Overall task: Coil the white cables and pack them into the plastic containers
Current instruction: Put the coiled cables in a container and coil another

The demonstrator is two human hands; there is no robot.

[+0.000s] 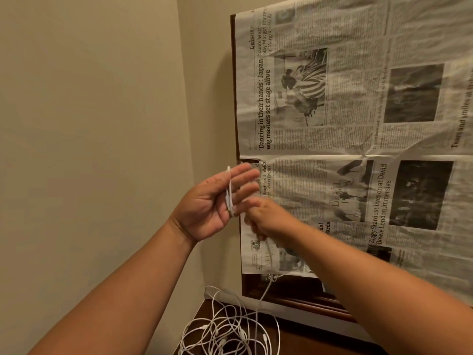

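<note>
Tangled thin white cables point(225, 331) sprawl in loose loops on a dark polished wooden top point(307, 339), bottom centre. One strand point(265, 290) climbs to the blurred right hand point(266, 221), whose grip I cannot make out. Mid-frame, the left hand point(217, 198) holds its fingers straight, narrow white coils point(229, 193) wound round its palm, before crinkled newspaper point(358, 124).

Cables point(222, 342): smooth white plastic, faint sheen.
Newspaper point(345, 139): matt, creased paper.
Table point(307, 342) below newspaper: dark polished wood.
Wall point(89, 111) left of newspaper: matt paint.

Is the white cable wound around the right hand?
No, the white cable loops around the left hand, not the right hand.
</note>
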